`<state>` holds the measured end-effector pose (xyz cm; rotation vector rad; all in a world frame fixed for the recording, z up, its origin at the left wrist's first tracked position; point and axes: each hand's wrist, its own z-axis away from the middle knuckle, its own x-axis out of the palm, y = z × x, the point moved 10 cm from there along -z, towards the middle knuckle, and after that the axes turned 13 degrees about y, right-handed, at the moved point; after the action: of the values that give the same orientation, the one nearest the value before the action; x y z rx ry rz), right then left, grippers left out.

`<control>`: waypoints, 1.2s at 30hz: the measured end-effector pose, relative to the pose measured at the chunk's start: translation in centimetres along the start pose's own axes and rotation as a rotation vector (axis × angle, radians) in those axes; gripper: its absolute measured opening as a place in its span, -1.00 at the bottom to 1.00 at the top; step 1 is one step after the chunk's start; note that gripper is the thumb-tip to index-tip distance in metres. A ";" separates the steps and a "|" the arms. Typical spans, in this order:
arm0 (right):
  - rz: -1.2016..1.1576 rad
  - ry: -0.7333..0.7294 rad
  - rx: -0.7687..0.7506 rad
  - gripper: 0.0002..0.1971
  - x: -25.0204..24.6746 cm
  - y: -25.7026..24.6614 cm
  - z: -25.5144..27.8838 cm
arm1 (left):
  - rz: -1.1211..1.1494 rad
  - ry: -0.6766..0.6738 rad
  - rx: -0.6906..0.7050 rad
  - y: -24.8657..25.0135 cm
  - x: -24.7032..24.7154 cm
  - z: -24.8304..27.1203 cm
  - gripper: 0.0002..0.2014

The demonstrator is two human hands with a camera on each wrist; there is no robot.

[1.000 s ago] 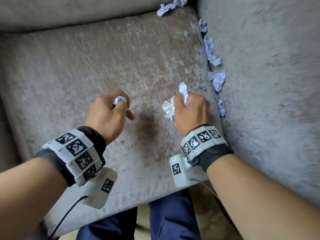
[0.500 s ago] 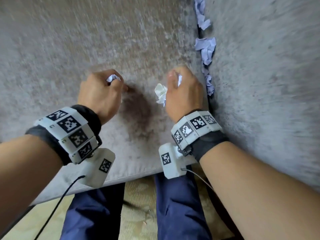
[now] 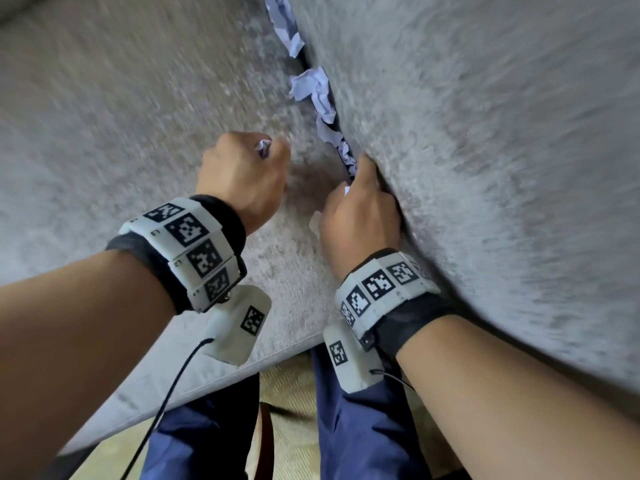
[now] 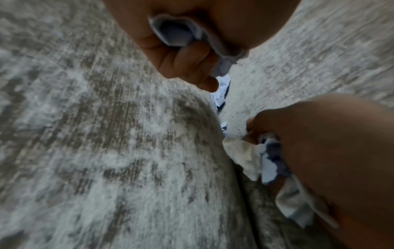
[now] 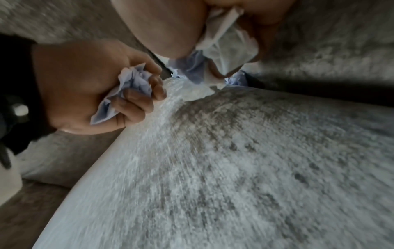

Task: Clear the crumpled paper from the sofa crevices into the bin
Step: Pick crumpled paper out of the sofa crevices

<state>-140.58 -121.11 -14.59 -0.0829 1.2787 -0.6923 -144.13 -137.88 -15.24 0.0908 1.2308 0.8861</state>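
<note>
Crumpled white paper is wedged along the crevice between the grey seat cushion and the sofa arm, with more pieces higher up. My right hand is at the near end of the crevice, against the sofa arm, gripping a wad of paper; its fingertips reach the paper stuck there. My left hand hovers over the cushion just left of it, fist closed round a crumpled paper ball, also seen from the right wrist. No bin is in view.
The cushion's front edge runs below my wrists. Beneath it are my legs in blue trousers and a patterned yellowish floor. The sofa arm rises as a wall on the right.
Both hands moved right, toward the sofa arm. My right hand went from above the cushion to the crevice, still holding its wad. The left hand kept its paper ball.
</note>
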 end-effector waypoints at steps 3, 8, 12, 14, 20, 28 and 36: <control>0.062 -0.021 -0.011 -0.42 1.0 0.0 -0.1 | 0.002 -0.025 -0.012 -0.1 0.3 -0.2 -0.60; 0.073 -0.072 0.027 -0.41 2.5 0.4 -1.1 | 0.027 -0.050 -0.024 -1.3 -0.2 -0.3 -0.61; 0.070 -0.161 0.131 -0.57 3.7 1.0 -2.3 | 0.037 -0.052 -0.012 -1.9 -0.7 -0.3 -0.61; 0.119 -0.193 0.141 -0.61 4.5 1.2 -2.9 | 0.044 -0.052 -0.012 -2.1 -1.0 -0.4 -0.61; 0.136 -0.235 0.188 -0.85 5.7 2.0 -3.6 | 0.040 -0.044 -0.015 -3.2 -1.8 -0.9 -0.60; 0.135 -0.159 0.300 -0.59 5.7 2.8 -4.4 | 0.055 -0.060 -0.032 -4.4 -1.7 -1.0 -0.62; 0.119 -0.084 0.321 -0.71 5.0 2.4 -4.6 | 0.035 -0.069 -0.020 -4.4 -2.1 -1.4 -0.61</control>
<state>-143.08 -120.35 -21.35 0.2224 1.0699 -0.7748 -143.01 -142.72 -16.39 0.1265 1.1587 0.9188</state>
